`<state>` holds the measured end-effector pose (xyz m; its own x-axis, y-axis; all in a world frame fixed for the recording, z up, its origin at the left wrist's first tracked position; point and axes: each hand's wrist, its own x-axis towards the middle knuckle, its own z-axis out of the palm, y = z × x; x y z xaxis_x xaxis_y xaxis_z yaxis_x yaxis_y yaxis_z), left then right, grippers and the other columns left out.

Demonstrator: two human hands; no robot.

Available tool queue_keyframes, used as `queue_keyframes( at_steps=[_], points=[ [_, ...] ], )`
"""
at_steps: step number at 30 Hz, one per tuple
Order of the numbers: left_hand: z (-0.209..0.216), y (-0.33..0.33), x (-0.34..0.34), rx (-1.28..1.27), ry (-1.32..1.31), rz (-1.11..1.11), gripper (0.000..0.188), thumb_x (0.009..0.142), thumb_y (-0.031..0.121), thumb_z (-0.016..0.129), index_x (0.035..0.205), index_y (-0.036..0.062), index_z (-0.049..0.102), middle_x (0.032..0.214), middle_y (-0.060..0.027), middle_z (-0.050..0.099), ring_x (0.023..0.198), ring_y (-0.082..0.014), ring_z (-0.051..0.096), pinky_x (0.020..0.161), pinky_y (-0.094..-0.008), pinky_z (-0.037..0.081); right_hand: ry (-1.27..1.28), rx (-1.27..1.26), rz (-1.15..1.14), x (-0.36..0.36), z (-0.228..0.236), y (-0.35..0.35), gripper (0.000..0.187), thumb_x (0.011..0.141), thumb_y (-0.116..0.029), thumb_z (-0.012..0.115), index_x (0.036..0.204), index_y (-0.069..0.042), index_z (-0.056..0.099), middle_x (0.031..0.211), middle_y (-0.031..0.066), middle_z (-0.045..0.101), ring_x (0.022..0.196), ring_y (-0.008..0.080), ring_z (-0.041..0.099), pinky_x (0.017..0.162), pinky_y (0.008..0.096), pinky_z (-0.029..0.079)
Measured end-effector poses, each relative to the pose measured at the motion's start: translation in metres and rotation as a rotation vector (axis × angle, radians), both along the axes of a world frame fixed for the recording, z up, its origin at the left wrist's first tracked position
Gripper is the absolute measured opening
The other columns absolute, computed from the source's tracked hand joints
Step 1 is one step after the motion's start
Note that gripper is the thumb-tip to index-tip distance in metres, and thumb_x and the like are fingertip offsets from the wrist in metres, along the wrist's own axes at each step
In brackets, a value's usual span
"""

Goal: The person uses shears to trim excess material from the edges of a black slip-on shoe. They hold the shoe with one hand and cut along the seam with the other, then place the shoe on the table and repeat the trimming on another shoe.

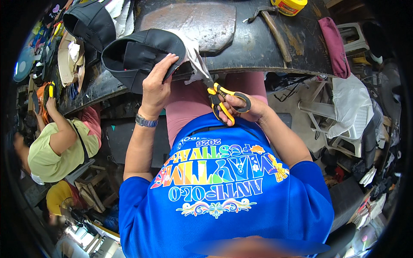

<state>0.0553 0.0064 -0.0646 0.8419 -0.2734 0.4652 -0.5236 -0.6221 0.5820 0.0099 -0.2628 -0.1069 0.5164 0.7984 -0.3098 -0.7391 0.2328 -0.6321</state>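
My left hand (158, 84) grips the near right edge of a black, leather-like shoe upper (150, 41), thumb and fingers closed on its rim. The upper is tilted over the table's front edge, its hollow side partly showing. White lining (189, 47) sticks out at its right side. My right hand (247, 107) holds scissors (214, 90) with yellow and black handles, fingers through the loops. Their blades point up and left, slightly parted, against the white lining. How far the lining lies between the blades I cannot tell. A second black upper (89, 25) rests at the back left.
A stone slab (189, 21) lies on the dark table (254, 60), with a hammer (276, 36), a yellow tub (290, 6) and a maroon cloth roll (334, 47) to its right. At left, a co-worker in a light green shirt (56, 148) holds a yellow-handled tool. White plastic chairs (355, 112) stand right.
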Motion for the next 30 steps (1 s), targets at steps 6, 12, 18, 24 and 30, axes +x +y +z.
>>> queue_keyframes(
  at_steps=[6,12,18,24,30],
  points=[
    [0.002,0.003,-0.004,-0.013,-0.056,0.013,0.046,0.078,-0.016,0.059,0.119,0.0032,0.064,0.120,-0.0171,0.065,0.114,-0.0311,0.063,0.096,-0.0370,0.051,0.004,0.035,0.079,0.012,0.005,0.011,0.052,0.091,-0.056,0.059,0.094,-0.004,0.059,0.078,0.0094,0.064,0.060,0.0142,0.062,0.059,0.0265,0.052],
    [0.007,0.009,-0.009,-0.016,-0.068,-0.004,0.047,0.078,-0.015,0.060,0.121,0.0032,0.063,0.120,-0.0171,0.065,0.114,-0.0318,0.063,0.096,-0.0374,0.051,-0.009,0.012,0.040,0.011,0.008,0.004,0.051,0.091,-0.054,0.060,0.092,-0.004,0.061,0.077,0.0097,0.063,0.059,0.0142,0.062,0.058,0.0260,0.051],
    [0.010,0.005,-0.008,-0.013,-0.081,0.000,0.047,0.077,-0.016,0.060,0.120,0.0032,0.064,0.121,-0.0168,0.065,0.115,-0.0321,0.062,0.096,-0.0373,0.051,-0.012,-0.070,0.064,0.008,0.004,0.004,0.052,0.091,-0.055,0.060,0.092,-0.003,0.061,0.076,0.0092,0.063,0.058,0.0138,0.061,0.057,0.0262,0.051],
    [0.006,0.005,-0.018,0.067,-0.085,-0.042,0.051,0.073,-0.016,0.061,0.120,0.0047,0.065,0.121,-0.0144,0.064,0.117,-0.0322,0.061,0.099,-0.0399,0.049,-0.020,-0.021,0.012,0.023,-0.002,0.032,0.055,0.091,-0.059,0.057,0.092,-0.004,0.059,0.080,0.0096,0.064,0.064,0.0140,0.063,0.061,0.0261,0.053],
    [-0.010,0.012,-0.027,0.175,-0.101,-0.070,0.050,0.072,-0.012,0.060,0.118,0.0069,0.067,0.120,-0.0115,0.064,0.121,-0.0303,0.058,0.101,-0.0427,0.046,0.089,0.113,0.002,0.030,-0.013,0.047,0.056,0.091,-0.060,0.055,0.100,-0.005,0.058,0.084,0.0094,0.064,0.069,0.0159,0.064,0.066,0.0283,0.052]
  ],
)
